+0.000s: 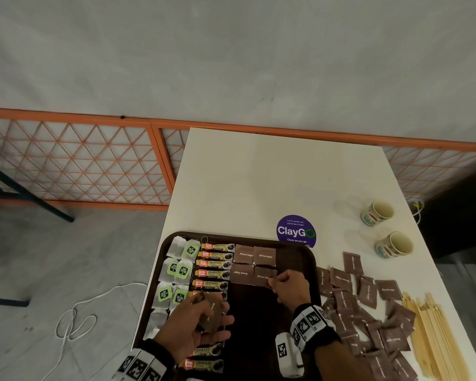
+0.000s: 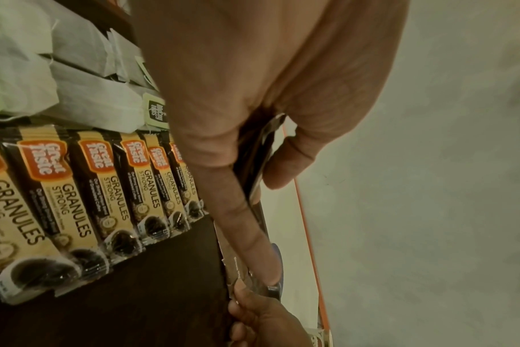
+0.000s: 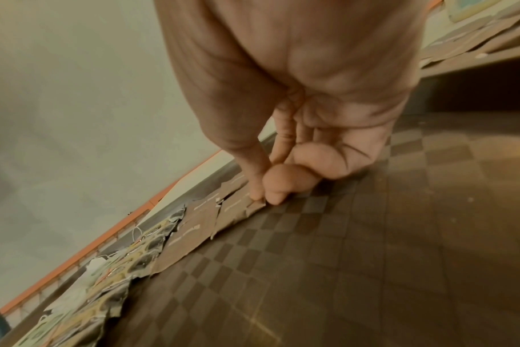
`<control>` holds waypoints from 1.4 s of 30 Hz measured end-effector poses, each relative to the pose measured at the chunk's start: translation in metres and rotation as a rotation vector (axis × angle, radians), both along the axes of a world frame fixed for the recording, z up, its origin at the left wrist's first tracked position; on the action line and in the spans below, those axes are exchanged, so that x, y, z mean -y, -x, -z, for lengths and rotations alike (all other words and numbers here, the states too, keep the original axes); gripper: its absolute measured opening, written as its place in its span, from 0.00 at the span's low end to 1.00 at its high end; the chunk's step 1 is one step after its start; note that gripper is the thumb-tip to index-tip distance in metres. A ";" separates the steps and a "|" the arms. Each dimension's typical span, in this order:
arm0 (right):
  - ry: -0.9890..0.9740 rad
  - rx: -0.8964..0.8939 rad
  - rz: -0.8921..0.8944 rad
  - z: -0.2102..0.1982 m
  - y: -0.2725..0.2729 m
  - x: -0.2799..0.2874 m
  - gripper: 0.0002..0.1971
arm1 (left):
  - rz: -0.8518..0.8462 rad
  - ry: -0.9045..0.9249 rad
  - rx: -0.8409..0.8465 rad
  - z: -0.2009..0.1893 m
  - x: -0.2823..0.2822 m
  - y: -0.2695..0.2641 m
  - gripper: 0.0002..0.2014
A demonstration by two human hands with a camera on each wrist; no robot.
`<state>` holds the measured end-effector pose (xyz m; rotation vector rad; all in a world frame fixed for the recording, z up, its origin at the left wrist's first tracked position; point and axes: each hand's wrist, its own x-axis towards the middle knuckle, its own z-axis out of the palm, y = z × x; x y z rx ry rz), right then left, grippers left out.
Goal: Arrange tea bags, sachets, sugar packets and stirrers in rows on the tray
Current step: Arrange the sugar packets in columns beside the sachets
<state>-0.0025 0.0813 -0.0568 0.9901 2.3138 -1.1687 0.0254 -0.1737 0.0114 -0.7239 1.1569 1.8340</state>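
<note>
A dark brown tray [image 1: 294, 251] holds a column of tea bags [image 1: 176, 266], a column of coffee granule sachets [image 1: 215, 273] and brown sugar packets [image 1: 254, 255] in two rows. My right hand [image 1: 275, 281] pinches the corner of the near right sugar packet [image 1: 261, 276] lying on the tray; the pinch also shows in the right wrist view [image 3: 261, 197]. My left hand [image 1: 204, 323] hovers over the sachets and grips a small stack of brown sugar packets [image 1: 213, 312], seen edge-on in the left wrist view [image 2: 253, 164].
A loose heap of brown sugar packets [image 1: 368, 312] and a bundle of wooden stirrers [image 1: 434, 334] lie on the white table right of the tray. Two cups [image 1: 379, 213] [image 1: 396, 244] stand at the far right. A purple ClayGo sticker [image 1: 296, 231] lies behind the tray.
</note>
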 end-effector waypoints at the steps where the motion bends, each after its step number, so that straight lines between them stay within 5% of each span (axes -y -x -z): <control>1: 0.001 -0.003 -0.002 0.000 0.000 0.000 0.07 | 0.000 -0.005 -0.001 -0.001 0.000 0.000 0.16; 11: -0.020 -0.055 -0.013 -0.020 -0.010 -0.006 0.11 | 0.006 -0.110 -0.004 -0.013 -0.003 -0.001 0.22; 17: 0.366 -0.209 -0.515 -0.084 -0.032 0.038 0.11 | 0.147 -0.085 -0.103 -0.024 -0.010 -0.002 0.14; 21: 0.402 -0.256 -0.518 -0.083 -0.035 0.047 0.07 | 0.285 0.052 -0.227 -0.023 -0.014 -0.004 0.13; 29: 0.418 -0.007 -0.902 -0.086 -0.035 0.041 0.03 | 0.472 0.163 -0.426 -0.018 -0.003 0.001 0.12; 38: 0.509 -0.099 -0.025 -0.044 -0.062 0.053 0.05 | 0.270 0.116 -0.143 0.001 -0.005 -0.010 0.06; 42: 0.310 -0.125 0.097 -0.023 -0.050 0.048 0.04 | 0.262 0.181 -0.166 -0.003 0.013 -0.001 0.10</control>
